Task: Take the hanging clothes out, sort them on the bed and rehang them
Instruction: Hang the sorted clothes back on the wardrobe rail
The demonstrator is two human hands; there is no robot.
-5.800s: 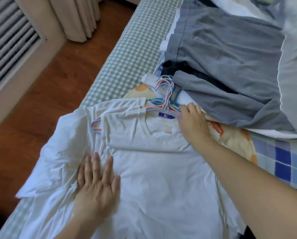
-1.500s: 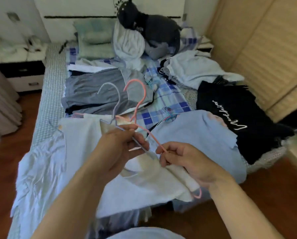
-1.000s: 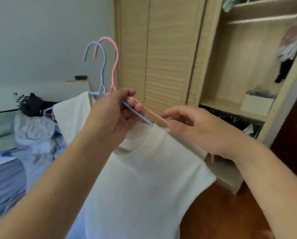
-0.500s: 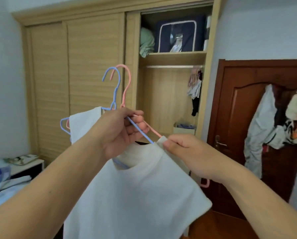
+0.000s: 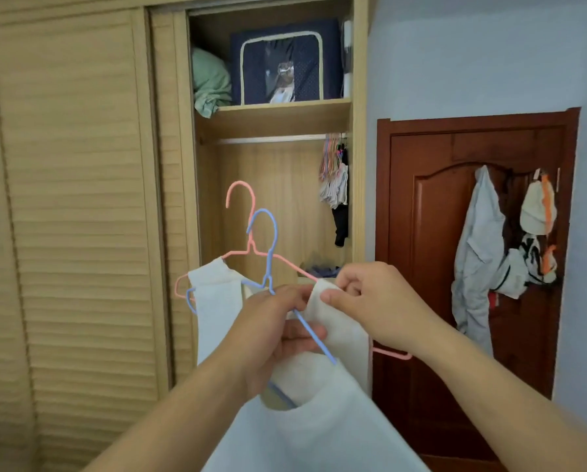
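Observation:
Two white T-shirts (image 5: 319, 424) hang in front of me on a blue hanger (image 5: 268, 233) and a pink hanger (image 5: 242, 199), hooks up. My left hand (image 5: 275, 335) grips the blue hanger's wire at the neck, just below its hook. My right hand (image 5: 363, 301) pinches the white shoulder fabric over the pink hanger's arm. The open wardrobe section lies straight ahead, with its clothes rail (image 5: 271, 139) above the hooks.
Several empty coloured hangers and small garments (image 5: 334, 172) hang at the rail's right end. A navy storage box (image 5: 282, 63) and green bundle (image 5: 210, 83) sit on the top shelf. Slatted sliding doors (image 5: 77, 199) stand left; a brown door (image 5: 472, 233) with hung clothes stands right.
I have turned from the bed to face the open wardrobe. Both hangers with the white shirts were lifted off the bed and carried closer to the rail; the pink hook now stands higher.

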